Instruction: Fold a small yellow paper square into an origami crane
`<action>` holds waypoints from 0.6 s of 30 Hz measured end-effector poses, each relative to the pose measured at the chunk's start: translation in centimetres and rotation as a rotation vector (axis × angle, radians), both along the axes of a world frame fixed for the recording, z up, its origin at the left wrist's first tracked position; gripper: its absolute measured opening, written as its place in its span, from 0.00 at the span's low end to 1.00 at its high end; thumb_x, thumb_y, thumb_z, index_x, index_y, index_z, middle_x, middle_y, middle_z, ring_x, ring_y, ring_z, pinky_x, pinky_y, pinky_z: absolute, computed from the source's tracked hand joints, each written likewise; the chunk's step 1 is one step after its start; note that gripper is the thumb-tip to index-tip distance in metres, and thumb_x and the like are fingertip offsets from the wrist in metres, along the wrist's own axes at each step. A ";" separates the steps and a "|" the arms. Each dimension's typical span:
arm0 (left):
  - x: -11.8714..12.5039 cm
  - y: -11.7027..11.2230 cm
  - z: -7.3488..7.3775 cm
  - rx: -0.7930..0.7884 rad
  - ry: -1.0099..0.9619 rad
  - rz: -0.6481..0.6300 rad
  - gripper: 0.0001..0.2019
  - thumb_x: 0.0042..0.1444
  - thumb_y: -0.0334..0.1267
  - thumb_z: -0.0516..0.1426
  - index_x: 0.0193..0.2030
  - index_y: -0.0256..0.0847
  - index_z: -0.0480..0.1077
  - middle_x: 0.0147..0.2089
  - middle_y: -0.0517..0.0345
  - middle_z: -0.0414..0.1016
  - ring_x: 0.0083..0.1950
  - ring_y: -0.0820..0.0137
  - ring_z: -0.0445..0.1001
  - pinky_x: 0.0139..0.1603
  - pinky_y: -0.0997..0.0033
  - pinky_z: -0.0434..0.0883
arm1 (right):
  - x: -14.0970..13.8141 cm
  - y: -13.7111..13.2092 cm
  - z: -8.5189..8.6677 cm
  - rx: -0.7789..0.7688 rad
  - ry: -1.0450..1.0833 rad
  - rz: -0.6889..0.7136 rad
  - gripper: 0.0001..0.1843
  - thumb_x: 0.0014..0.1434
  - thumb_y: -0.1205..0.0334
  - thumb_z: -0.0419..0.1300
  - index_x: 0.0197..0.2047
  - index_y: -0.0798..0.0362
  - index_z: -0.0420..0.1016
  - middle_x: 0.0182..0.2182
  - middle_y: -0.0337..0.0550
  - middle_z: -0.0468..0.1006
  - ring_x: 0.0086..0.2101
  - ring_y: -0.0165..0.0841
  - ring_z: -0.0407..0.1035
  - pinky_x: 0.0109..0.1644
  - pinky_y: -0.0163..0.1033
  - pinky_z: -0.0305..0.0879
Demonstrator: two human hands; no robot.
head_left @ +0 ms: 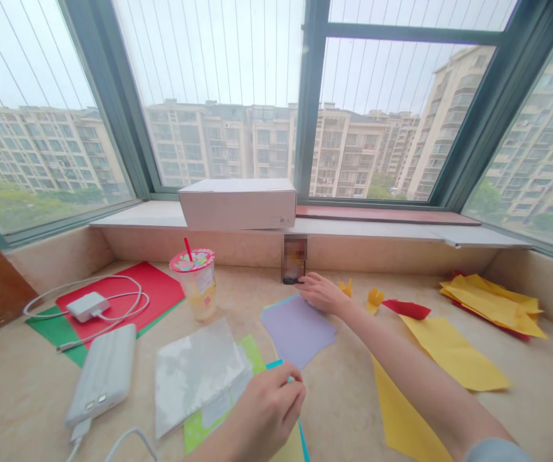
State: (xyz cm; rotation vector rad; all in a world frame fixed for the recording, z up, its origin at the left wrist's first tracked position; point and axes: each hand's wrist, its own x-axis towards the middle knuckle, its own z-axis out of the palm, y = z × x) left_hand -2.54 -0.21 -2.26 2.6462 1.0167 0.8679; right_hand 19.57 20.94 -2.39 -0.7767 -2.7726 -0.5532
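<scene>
My left hand (271, 403) is closed with its fingers curled, above a stack of coloured paper with blue, pale yellow and a green polka-dot sheet (197, 436). Whether anything is pinched in it is hidden. Stretched forward, my right hand (322, 293) has its fingertips at the lower right corner of a phone (294, 256), which stands upright against the back wall. Purple paper (298, 330) lies under and in front of that hand. Beside the left hand, a clear plastic sleeve (194, 366) rests partly on the green sheet.
Left are a drink cup (199, 285) with a straw, red paper (158, 289), a charger (88, 307) and a power bank (106, 369) with cables. Right are yellow sheets (459, 353), a red folded piece (406, 309) and a yellow pile (498, 298). A white box (238, 205) sits on the sill.
</scene>
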 end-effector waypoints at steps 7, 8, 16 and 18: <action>-0.3 0.5 -0.6 0.085 -0.017 -0.028 0.09 0.64 0.28 0.49 0.35 0.40 0.67 0.39 0.55 0.77 0.34 0.70 0.76 0.35 0.73 0.72 | 0.9 2.4 -1.1 0.058 -0.016 0.017 0.12 0.65 0.71 0.56 0.39 0.53 0.82 0.51 0.45 0.82 0.61 0.42 0.64 0.69 0.57 0.51; -0.3 0.5 -0.6 0.086 -0.021 -0.031 0.08 0.64 0.28 0.49 0.35 0.40 0.66 0.39 0.55 0.77 0.34 0.70 0.76 0.34 0.74 0.71 | 0.9 2.4 -1.3 0.064 -0.013 0.013 0.12 0.65 0.71 0.56 0.39 0.53 0.82 0.51 0.45 0.82 0.62 0.42 0.63 0.69 0.57 0.49; -0.2 0.5 -0.8 0.080 -0.035 -0.049 0.08 0.63 0.26 0.50 0.35 0.41 0.66 0.38 0.55 0.76 0.34 0.71 0.76 0.35 0.75 0.71 | 0.9 2.1 -1.5 0.118 0.031 -0.024 0.11 0.64 0.71 0.57 0.39 0.55 0.82 0.50 0.48 0.82 0.61 0.46 0.63 0.69 0.60 0.50; -0.2 0.4 -0.7 0.075 -0.036 -0.039 0.08 0.63 0.27 0.50 0.35 0.41 0.66 0.37 0.56 0.76 0.34 0.71 0.76 0.35 0.75 0.71 | 0.9 1.9 -1.5 0.131 0.033 -0.019 0.11 0.64 0.71 0.57 0.38 0.55 0.82 0.49 0.48 0.82 0.61 0.45 0.64 0.69 0.58 0.51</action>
